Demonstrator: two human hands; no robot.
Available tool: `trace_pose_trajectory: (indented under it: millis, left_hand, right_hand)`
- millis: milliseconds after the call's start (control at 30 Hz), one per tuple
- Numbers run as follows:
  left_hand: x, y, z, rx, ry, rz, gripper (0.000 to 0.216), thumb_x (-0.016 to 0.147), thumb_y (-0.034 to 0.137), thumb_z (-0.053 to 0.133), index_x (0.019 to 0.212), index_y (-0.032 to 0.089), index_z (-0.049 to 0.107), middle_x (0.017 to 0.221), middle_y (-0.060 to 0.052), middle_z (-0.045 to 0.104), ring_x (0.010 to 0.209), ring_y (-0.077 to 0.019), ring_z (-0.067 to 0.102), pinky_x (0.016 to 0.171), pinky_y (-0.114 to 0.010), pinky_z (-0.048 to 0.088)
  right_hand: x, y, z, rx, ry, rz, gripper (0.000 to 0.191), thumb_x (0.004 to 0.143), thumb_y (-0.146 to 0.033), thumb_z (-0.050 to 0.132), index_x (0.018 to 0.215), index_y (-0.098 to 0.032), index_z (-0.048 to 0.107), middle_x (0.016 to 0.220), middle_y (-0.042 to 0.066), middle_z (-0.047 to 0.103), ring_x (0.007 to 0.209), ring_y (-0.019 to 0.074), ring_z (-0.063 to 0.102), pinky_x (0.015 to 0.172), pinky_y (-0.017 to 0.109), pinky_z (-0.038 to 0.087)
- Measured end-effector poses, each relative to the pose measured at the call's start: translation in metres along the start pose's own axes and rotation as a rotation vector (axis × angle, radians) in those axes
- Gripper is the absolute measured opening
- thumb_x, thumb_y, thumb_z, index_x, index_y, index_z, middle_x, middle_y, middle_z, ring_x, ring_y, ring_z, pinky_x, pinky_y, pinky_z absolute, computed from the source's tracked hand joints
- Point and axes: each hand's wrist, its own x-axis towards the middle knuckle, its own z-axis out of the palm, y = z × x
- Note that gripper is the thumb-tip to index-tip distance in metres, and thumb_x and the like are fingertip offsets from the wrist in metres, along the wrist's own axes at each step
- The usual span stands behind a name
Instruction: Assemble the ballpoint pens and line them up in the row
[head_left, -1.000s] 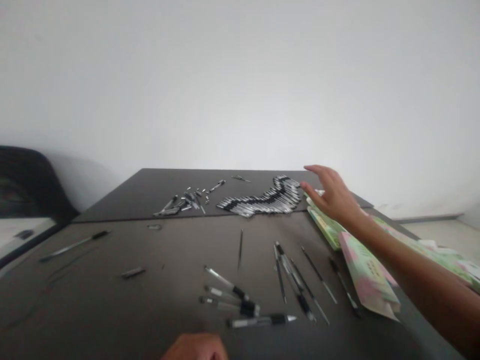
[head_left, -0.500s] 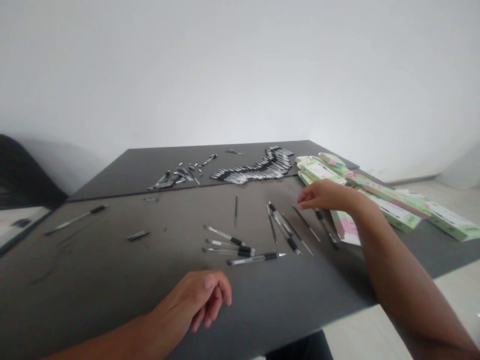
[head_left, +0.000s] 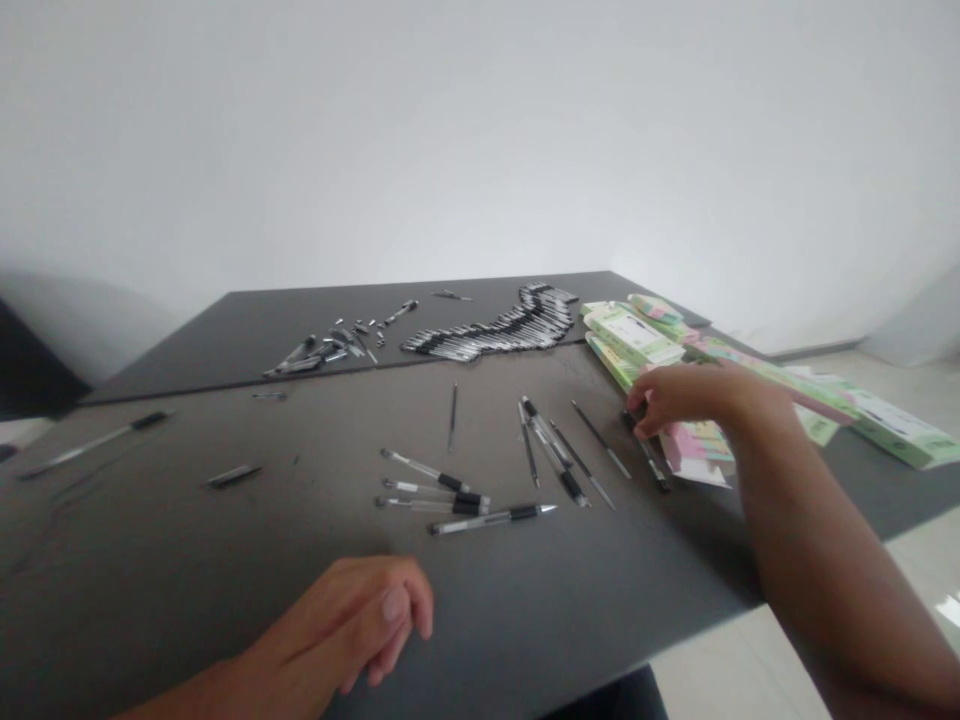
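Note:
My right hand [head_left: 679, 398] reaches to the right side of the table, its thumb and fingers closed at the upper end of a black-gripped pen [head_left: 654, 462] that lies on the tabletop beside the boxes. My left hand [head_left: 367, 620] rests near the front edge, fingers curled in, with no object visible in it. Between the hands lie a pen with a metal tip [head_left: 495, 518], several clear pen barrels with black grips [head_left: 427, 470], and thin dark refills [head_left: 601, 440].
Green and pink pen boxes [head_left: 896, 425] are piled at the right. A long curved row of pens [head_left: 495, 330] runs across the back of the dark table [head_left: 187, 560]. A heap of pen parts [head_left: 322, 352] is at back left, and a single pen [head_left: 97, 447] lies at far left.
My right hand has moved right and down to the pen by the boxes, and its fingers have closed at the pen's end. My left hand has curled slightly more. The view has shifted a little.

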Motion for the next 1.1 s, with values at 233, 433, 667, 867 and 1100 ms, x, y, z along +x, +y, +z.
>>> trace_pose_trajectory:
  millis: [233, 433, 667, 867, 1100]
  left_hand:
    - [-0.003, 0.003, 0.001, 0.155, 0.020, 0.052, 0.056, 0.111, 0.062, 0.040, 0.094, 0.019, 0.071, 0.064, 0.002, 0.057, 0.056, -0.0128, 0.048, 0.056, -0.023, 0.036]
    - [-0.004, 0.005, 0.004, 0.382, 0.038, 0.043, 0.043, 0.105, 0.057, 0.053, 0.084, 0.021, 0.068, 0.071, 0.001, 0.061, 0.065, -0.0147, 0.055, 0.061, -0.024, 0.038]
    - [0.003, 0.008, 0.004, 0.382, 0.049, 0.045, 0.042, 0.106, 0.049, 0.052, 0.079, 0.019, 0.065, 0.066, 0.002, 0.060, 0.061, -0.0129, 0.056, 0.057, -0.021, 0.039]
    - [0.011, -0.003, 0.006, 0.015, 0.158, -0.093, 0.049, 0.103, 0.063, 0.052, 0.093, 0.018, 0.067, 0.066, 0.002, 0.061, 0.041, -0.0076, 0.044, 0.038, -0.017, 0.034]
    - [0.018, 0.007, 0.007, -0.098, 0.225, -0.055, 0.044, 0.096, 0.059, 0.068, 0.115, 0.019, 0.073, 0.079, 0.000, 0.067, 0.052, -0.0091, 0.052, 0.047, -0.018, 0.048]
  right_hand:
    - [0.001, -0.009, 0.004, 0.112, -0.185, 0.007, 0.052, 0.065, -0.047, 0.092, 0.111, -0.023, 0.081, 0.076, 0.006, 0.083, 0.069, 0.0286, 0.079, 0.060, 0.035, 0.055]
    - [-0.004, -0.020, 0.003, 0.111, -0.193, -0.003, 0.062, 0.070, -0.035, 0.086, 0.129, -0.019, 0.073, 0.068, 0.005, 0.079, 0.066, 0.0285, 0.078, 0.057, 0.033, 0.054]
    - [-0.022, -0.050, -0.008, 0.398, 0.089, -0.367, 0.066, 0.084, -0.041, 0.079, 0.144, -0.020, 0.060, 0.084, 0.001, 0.075, 0.070, 0.0178, 0.068, 0.061, 0.028, 0.050]
    - [-0.052, -0.140, 0.023, 0.992, 0.098, -0.794, 0.051, 0.087, -0.039, 0.085, 0.131, -0.018, 0.073, 0.070, -0.006, 0.057, 0.055, 0.0075, 0.044, 0.052, 0.024, 0.037]
    - [-0.095, -0.204, 0.093, 1.270, -0.266, -0.833, 0.026, 0.081, -0.031, 0.092, 0.101, -0.019, 0.080, 0.070, -0.005, 0.064, 0.058, 0.0054, 0.049, 0.054, 0.019, 0.038]
